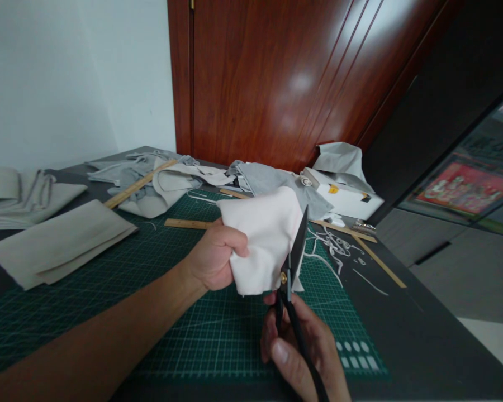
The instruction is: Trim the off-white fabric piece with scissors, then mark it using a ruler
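My left hand (218, 254) is closed on the left side of a pale folded piece of cloth (262, 237), lifted above the green cutting mat (201, 340). In my right hand (304, 346) is a pair of black-handled scissors (285, 279), its blades pointing up and away along the cloth's right edge. The dark blade lies in front of the fabric, and a narrow flap of cloth shows to the right of it. How far the blades are parted is hard to tell. The scissors' lower handle runs out of the bottom of the picture.
Folded beige cloth (67, 240) lies on the left of the dark table (427, 346). Behind are grey fabric scraps (268, 178), a wooden ruler (140, 184) and a white box (347, 195). Thin cut strips (333, 243) and another wooden ruler (379, 261) lie on the right.
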`<state>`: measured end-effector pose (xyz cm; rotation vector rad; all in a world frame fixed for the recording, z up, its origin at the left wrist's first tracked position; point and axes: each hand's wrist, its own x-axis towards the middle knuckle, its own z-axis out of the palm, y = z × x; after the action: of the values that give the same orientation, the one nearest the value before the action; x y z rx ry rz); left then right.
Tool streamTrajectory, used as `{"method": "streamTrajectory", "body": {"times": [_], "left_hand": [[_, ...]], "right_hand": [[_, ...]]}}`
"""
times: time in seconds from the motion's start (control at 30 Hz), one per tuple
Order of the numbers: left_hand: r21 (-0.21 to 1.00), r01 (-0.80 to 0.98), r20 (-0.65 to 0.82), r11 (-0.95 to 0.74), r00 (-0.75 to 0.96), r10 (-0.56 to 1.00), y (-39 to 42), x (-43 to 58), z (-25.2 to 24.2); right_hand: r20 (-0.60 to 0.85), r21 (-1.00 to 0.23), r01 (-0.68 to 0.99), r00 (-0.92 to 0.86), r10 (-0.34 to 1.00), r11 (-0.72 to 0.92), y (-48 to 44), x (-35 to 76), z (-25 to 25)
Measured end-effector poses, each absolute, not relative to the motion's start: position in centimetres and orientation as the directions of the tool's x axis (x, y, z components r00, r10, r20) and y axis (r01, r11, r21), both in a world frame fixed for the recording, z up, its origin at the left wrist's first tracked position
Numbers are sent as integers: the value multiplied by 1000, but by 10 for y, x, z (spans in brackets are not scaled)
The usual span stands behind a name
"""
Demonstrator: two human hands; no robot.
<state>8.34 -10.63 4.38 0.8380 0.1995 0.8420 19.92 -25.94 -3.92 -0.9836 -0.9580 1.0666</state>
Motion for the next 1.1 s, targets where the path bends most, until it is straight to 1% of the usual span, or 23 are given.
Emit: {"method": "streamTrajectory", "body": {"times": [0.17, 0.3, 0.5, 0.8, 0.93, 1.03, 1.1], "left_hand": [[708, -590, 192, 388, 690, 698, -107, 83, 44], [709, -574, 175, 410, 706, 687, -112, 84, 48], [720, -567, 160, 400, 697, 699, -118, 83, 53], [705, -561, 152, 435, 718, 679, -115, 83, 49], [688, -594, 138, 417, 672, 728, -112, 86, 47], [695, -598, 74, 400, 613, 787, -109, 90, 45], [719, -573, 27, 393, 588, 808, -107, 92, 45]], "right_hand": [[154, -948, -245, 211, 965, 205, -260, 198, -39], [187, -941, -238, 227, 956, 241, -261, 195, -42], [221, -926, -226, 327, 919, 303, -262, 184, -44], [224, -918, -242, 337, 915, 314, -261, 181, -48], [216, -934, -215, 294, 931, 285, -257, 188, -46], [174, -949, -206, 283, 943, 237, -253, 193, -41], [151, -956, -200, 293, 944, 215, -252, 194, -37]]}}
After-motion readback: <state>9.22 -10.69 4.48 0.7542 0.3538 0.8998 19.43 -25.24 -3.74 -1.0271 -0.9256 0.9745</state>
